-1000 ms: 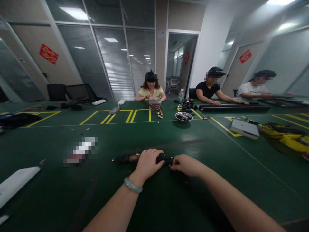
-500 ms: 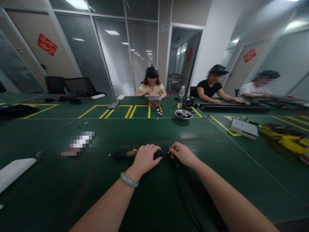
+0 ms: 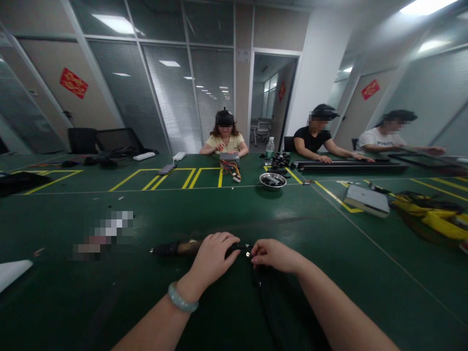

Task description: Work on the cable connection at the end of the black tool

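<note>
A slim cylindrical tool, brown in the middle and black at both ends (image 3: 186, 247), lay on the broad dark green desk (image 3: 146, 302), pointing left. The grip of the left hand (image 3: 215, 256) was closed over the tool's right end. A pale green bangle (image 3: 183, 298) circled the left wrist. Just to the right, the right hand (image 3: 274, 256) had its fingers drawn together beside a small shiny metal piece (image 3: 248, 254); whether that grip pinched it, I could not tell. A thin black cable (image 3: 262, 302) ran from below those fingers toward the near edge.

At the near left lay a flat white object (image 3: 13, 274). Farther off, yellow tape lines (image 3: 124, 180) marked the desk's far strip, where a round steel bowl (image 3: 273, 187) held small dark parts, with a clear plastic bottle (image 3: 269, 155) beyond it. A flat silver-grey box (image 3: 366, 200) stood to the right, near a yellow and black heap (image 3: 435, 212).

Along the far side sat three people, in a pale yellow top (image 3: 230, 144), a black top (image 3: 310, 140) and a white top (image 3: 378, 140). Behind them rose glass partitions with blinds (image 3: 171, 97), an open doorway (image 3: 261, 102) and a white pillar (image 3: 321, 63).
</note>
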A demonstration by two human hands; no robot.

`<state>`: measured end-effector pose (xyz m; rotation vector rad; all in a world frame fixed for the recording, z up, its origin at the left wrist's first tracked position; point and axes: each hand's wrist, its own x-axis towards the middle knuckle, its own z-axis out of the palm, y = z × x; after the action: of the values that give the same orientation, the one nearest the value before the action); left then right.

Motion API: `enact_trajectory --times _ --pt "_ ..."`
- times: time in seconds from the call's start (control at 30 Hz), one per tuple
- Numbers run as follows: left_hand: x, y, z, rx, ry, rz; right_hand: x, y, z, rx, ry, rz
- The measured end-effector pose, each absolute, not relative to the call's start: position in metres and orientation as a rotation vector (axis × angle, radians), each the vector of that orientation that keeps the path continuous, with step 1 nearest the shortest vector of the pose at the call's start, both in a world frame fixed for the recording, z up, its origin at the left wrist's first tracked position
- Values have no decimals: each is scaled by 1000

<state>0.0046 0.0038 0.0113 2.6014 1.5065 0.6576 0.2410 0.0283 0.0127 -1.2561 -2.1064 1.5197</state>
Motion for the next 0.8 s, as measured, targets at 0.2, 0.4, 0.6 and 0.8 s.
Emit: enact_trajectory --times 0.2,0.4,0.6,0.8 --pt "8 3 14 2592 1528 656 228 27 3 -1255 -2032 1429" --pt "14 1 16 2576 1583 626 200 21 -10 -1234 -1840 1349" --pt "14 1 21 2563 1605 562 211 30 -9 -1321 -1852 1276" --pt "2 20 37 2606 1369 419 221 32 -3 -1342 -1931 1187"
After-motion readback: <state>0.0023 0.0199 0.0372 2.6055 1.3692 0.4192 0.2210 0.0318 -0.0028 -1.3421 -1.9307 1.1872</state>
